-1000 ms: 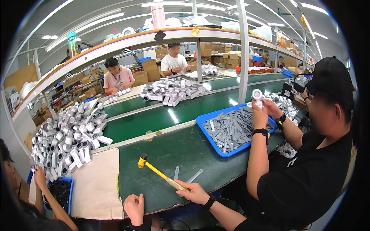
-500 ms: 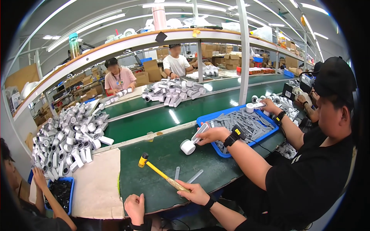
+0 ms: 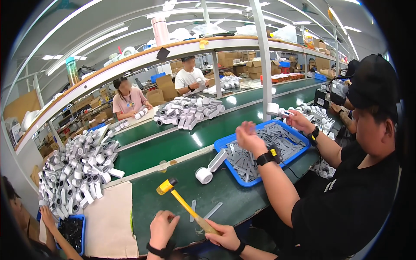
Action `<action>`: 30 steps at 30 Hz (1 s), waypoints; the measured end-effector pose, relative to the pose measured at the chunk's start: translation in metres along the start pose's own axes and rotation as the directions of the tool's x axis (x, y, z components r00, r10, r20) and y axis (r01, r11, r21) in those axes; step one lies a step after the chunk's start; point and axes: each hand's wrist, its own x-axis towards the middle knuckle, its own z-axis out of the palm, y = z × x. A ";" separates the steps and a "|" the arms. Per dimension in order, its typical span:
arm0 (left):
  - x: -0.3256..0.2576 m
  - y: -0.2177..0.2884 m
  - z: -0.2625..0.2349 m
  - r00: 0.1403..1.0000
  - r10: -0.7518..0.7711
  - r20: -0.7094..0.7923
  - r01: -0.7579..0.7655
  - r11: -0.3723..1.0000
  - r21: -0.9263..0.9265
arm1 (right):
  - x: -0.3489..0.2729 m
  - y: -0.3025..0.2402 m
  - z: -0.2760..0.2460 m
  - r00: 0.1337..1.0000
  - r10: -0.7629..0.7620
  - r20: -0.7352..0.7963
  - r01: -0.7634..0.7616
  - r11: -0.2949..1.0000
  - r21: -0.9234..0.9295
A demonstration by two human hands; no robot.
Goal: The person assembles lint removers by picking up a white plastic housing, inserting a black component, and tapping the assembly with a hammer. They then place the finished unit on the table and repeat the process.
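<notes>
At the near edge of the green bench mat (image 3: 173, 164): right hand (image 3: 223, 237) is closed around the lower end of a yellow-handled mallet with a yellow-and-black head (image 3: 182, 201). The handle runs diagonally up-left and the head sits low over the mat; can't tell whether it touches. Left hand (image 3: 162, 227) is beside it on the mat edge with fingers curled. Can't tell whether it holds anything.

Two small flat grey strips (image 3: 193, 211) lie on the mat just right of the handle. A white plastic tube with a round flanged end (image 3: 210, 167) lies further out, leaning against the blue tray of grey strips (image 3: 234, 180). A co-worker in a black shirt has both hands raised above that tray; one (image 3: 249, 136) hovers empty, the other holds a white part.

Judgement: mallet is gripped and ready, but nothing is staged under the head, so this looks like a between-strikes step. Next move calls for a piece under the head, left fingers clear of the strike line, and a short controlled swing, since the co-worker's arm is near.
</notes>
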 end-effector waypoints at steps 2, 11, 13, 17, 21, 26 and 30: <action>0.028 0.022 0.012 0.996 0.084 -0.004 -0.084 0.996 0.007 | -0.013 -0.011 -0.008 0.999 -0.032 -0.011 0.032 0.999 -0.011; 0.158 0.122 0.134 0.896 0.440 0.067 -0.444 0.874 0.199 | -0.051 -0.046 -0.031 0.896 -0.439 -0.062 0.413 0.878 -0.243; 0.175 0.120 0.161 0.921 0.389 0.021 -0.379 0.884 0.272 | -0.056 -0.049 -0.033 0.905 -0.422 -0.057 0.398 0.886 -0.240; 0.196 0.118 0.191 0.956 0.292 0.027 -0.288 0.921 0.263 | -0.068 -0.052 -0.043 0.925 -0.370 -0.083 0.339 0.906 -0.255; 0.214 0.092 0.186 0.951 0.300 -0.069 -0.272 0.924 0.267 | -0.064 -0.054 -0.054 0.950 -0.295 -0.101 0.268 0.938 -0.217; 0.212 0.079 0.146 0.942 0.313 -0.121 -0.306 0.950 0.068 | -0.066 -0.053 -0.059 0.966 -0.203 -0.161 0.179 0.972 -0.153; 0.199 0.043 0.108 0.966 0.234 -0.112 -0.241 0.969 -0.052 | -0.060 -0.045 -0.058 0.976 -0.152 -0.154 0.139 0.986 -0.091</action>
